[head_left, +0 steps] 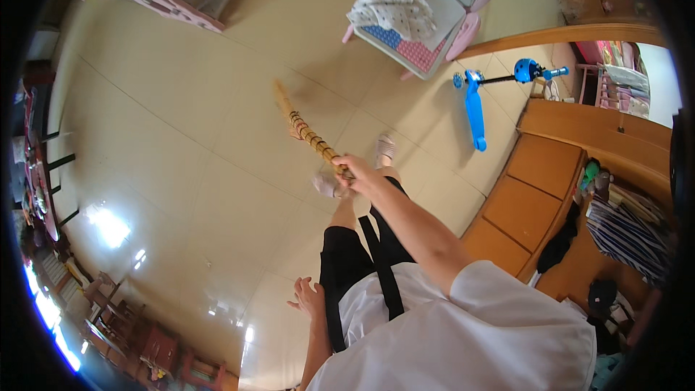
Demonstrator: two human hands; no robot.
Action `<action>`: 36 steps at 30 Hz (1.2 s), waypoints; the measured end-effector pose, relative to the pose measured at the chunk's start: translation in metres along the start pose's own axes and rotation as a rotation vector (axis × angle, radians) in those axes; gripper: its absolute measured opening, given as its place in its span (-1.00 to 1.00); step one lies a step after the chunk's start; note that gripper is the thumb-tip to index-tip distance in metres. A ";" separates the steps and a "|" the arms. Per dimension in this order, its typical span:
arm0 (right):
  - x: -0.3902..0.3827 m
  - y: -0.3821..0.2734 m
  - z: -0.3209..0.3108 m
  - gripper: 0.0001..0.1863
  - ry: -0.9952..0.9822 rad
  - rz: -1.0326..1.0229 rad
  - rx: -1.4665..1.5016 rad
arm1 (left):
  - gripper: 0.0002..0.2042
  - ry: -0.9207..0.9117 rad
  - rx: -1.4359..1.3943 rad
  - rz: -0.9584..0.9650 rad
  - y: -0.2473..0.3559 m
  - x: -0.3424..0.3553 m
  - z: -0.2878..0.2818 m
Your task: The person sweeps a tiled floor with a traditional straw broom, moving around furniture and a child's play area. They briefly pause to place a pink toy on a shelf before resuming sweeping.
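My right hand is closed around the handle of a short straw broom, tan and wound with dark bands. From my fist the broom slants away to the upper left, and its far end looks blurred against the tiles. I cannot tell whether that end touches the floor. Down by my left hip, my left hand hangs with its fingers apart and nothing in it.
Pale glossy tile floor spreads around my feet. Ahead to the right are a pink-and-white folding chair with a spotted cloth and a blue scooter. A wooden cabinet lines the right; wooden furniture stands at lower left.
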State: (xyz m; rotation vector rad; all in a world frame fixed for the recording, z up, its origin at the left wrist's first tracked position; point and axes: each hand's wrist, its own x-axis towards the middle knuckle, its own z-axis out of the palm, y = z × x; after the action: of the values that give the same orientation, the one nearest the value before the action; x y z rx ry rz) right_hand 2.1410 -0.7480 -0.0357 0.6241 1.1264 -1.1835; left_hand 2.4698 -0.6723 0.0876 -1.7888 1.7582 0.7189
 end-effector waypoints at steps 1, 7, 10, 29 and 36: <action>-0.004 -0.020 -0.010 -0.72 -0.011 -0.045 -0.033 | -0.77 -0.004 0.004 0.007 0.003 0.006 -0.004; -0.045 -0.123 -0.006 -0.76 0.292 -0.262 -0.415 | -0.75 -0.011 -0.004 -0.056 0.043 0.037 -0.033; 0.021 -0.173 -0.036 -0.78 0.425 -0.234 -0.397 | -0.75 -0.012 0.032 -0.058 0.073 0.053 -0.052; 0.102 -0.466 0.132 -0.76 0.158 -0.312 -0.539 | -0.70 0.077 -0.130 0.139 0.316 0.195 -0.184; 0.256 -0.503 0.133 -0.79 0.455 -0.332 -0.402 | -0.64 0.034 -0.095 0.128 0.300 0.253 -0.199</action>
State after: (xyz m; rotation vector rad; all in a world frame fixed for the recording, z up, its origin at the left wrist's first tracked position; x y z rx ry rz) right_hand 1.7094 -1.1209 -0.1413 0.4090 1.8556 -1.0677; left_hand 2.1751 -0.9976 0.0550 -1.7711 1.9034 0.8411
